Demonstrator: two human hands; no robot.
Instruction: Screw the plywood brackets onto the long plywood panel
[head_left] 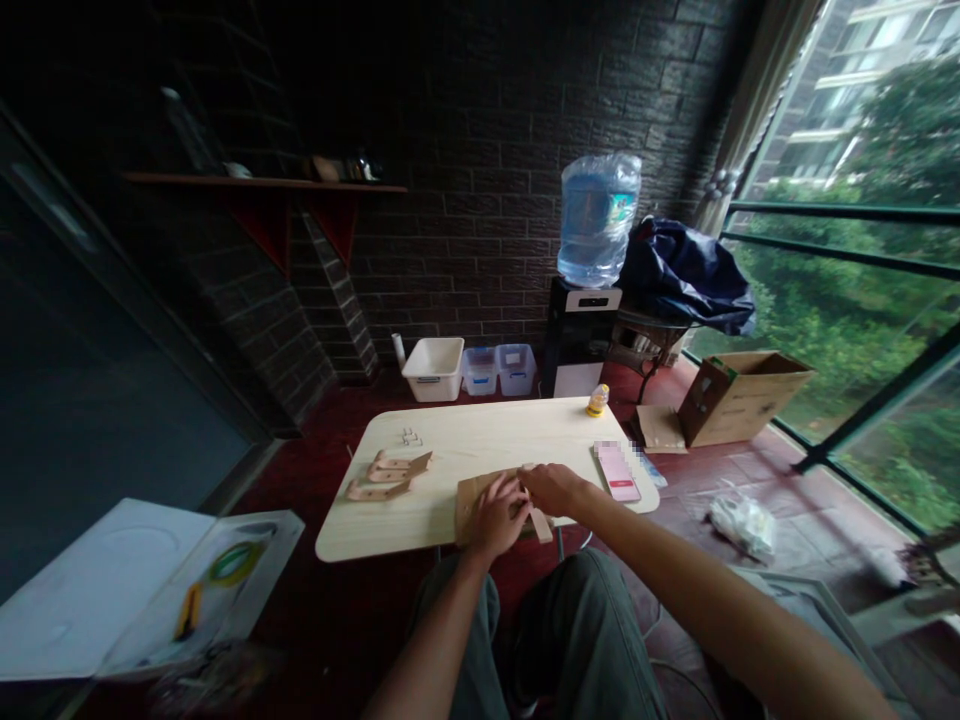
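Note:
At the table's front edge, both hands meet over a flat brown cardboard piece (pixel 466 508). My left hand (pixel 499 515) rests over it with curled fingers, closed around a light wooden piece (pixel 541 526) whose end sticks out to the right. Touching its fingertips, my right hand (pixel 553 488) is closed in a pinch; whatever lies between its fingers is hidden. Left of the hands lie wooden parts with pegs and angled ends (pixel 390 475). Behind these are several small metal hooks or bent pins (pixel 412 437).
On the pale table (pixel 495 430) are a pink-screened phone (pixel 616 472) and a yellow-capped small bottle (pixel 598 400). Plastic bins (pixel 435 368) and a water dispenser (pixel 583 330) stand behind. A cardboard box (pixel 739 400) is at right, an open white case (pixel 202 580) at left.

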